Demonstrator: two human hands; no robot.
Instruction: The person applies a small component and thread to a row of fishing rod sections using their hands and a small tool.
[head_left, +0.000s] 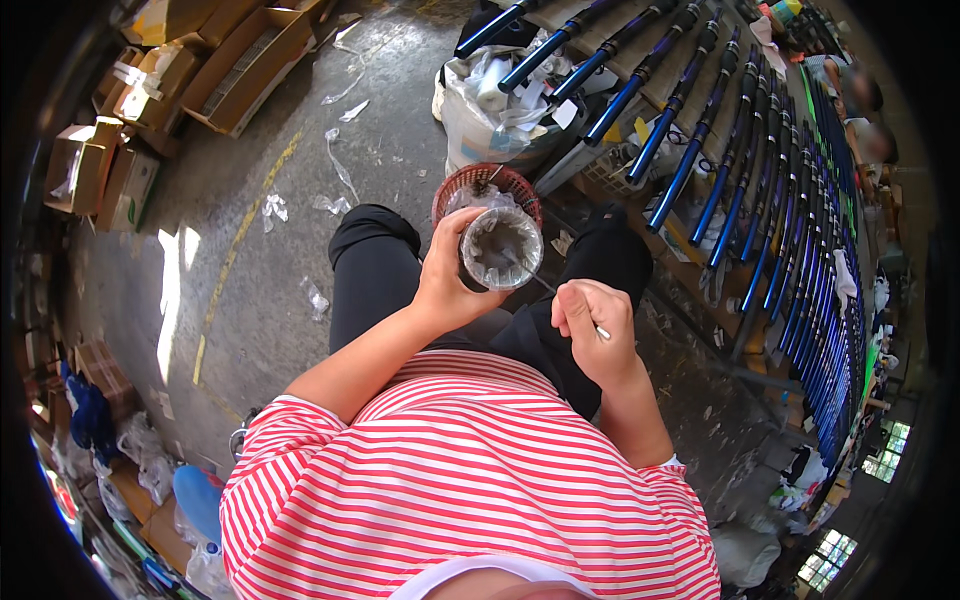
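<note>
My left hand point(447, 270) is wrapped round a round, clear-looking cup point(478, 272), held over my lap with its mouth facing up. Greyish matter coats the inside of the cup; what it is I cannot make out. A thin stick point(542, 284) reaches over the cup's right rim, its inner end down inside. My right hand point(600, 325) is closed on the stick's other end, and a pale tip pokes out below the fingers. Just beyond the cup stands a red plastic basket point(524, 186) with clear plastic in it, partly hidden by the cup and my left hand.
A white sack point(470, 130) stuffed with scraps stands behind the basket. Many blue-and-black fishing rods point(680, 185) lie in a row on a rack to the right. Open cardboard boxes point(235, 80) sit at the far left. Plastic scraps point(274, 208) litter the concrete floor.
</note>
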